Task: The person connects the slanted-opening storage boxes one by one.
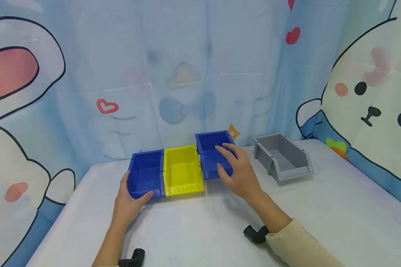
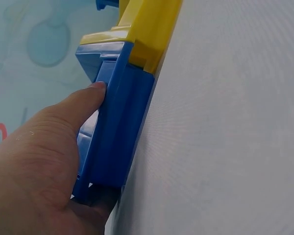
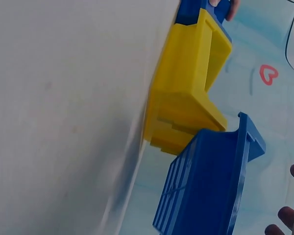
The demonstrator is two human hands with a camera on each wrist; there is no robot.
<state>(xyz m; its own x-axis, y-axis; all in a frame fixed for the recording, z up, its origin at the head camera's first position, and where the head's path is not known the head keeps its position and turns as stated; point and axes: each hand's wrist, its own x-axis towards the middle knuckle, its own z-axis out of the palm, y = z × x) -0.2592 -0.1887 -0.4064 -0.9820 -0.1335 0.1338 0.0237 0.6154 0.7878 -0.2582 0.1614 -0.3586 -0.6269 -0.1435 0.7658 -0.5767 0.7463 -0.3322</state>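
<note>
My left hand (image 1: 128,204) grips the left corner of a blue plastic bin (image 1: 145,174). In the left wrist view the thumb (image 2: 90,98) presses its front lip, with fingers partly hidden behind it. A yellow bin (image 1: 183,170) stands side by side with that blue one, their rims touching. Against the yellow bin's right side sits a second blue bin (image 1: 214,148), set farther back and higher. Over its right part my right hand (image 1: 238,170) hovers, fingers spread and bent. The right wrist view shows these fingertips (image 3: 286,215) apart from the second blue bin (image 3: 206,186), which looks raised and tilted.
To the right a grey bin (image 1: 284,155) stands separately on the white-covered table (image 1: 194,230). A printed curtain (image 1: 187,74) hangs right behind the bins. Each wrist carries a black device, seen near the right sleeve (image 1: 297,241).
</note>
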